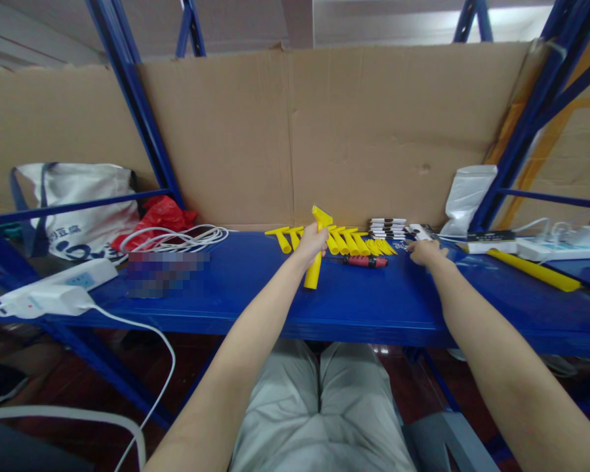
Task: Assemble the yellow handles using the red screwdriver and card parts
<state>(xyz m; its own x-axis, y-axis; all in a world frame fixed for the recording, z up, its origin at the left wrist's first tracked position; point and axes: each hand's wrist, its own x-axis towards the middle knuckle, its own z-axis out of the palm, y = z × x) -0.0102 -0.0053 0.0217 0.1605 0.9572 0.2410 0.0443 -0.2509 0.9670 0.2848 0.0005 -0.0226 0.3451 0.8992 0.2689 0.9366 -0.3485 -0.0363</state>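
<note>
My left hand (311, 241) is closed round a yellow plastic scraper handle (316, 262), held upright with its flat head at the top, just above the blue shelf (285, 298). Behind it lies a row of several more yellow handles (347, 241). My right hand (425, 252) rests on the shelf further right, fingers curled over small dark-and-white pieces (419, 231); what it grips I cannot make out. A stack of black-and-white strips (387, 228) lies beside that hand. A red-handled screwdriver (365, 261) lies between my two hands.
Cardboard (295, 137) backs the shelf. At left are a white power strip (54, 292) with its cable, a coiled white cord (177, 237), a red bag (158, 215) and a white tote (86, 210). At right lie a long yellow bar (535, 270), another power strip (560, 250) and a white pouch (467, 193).
</note>
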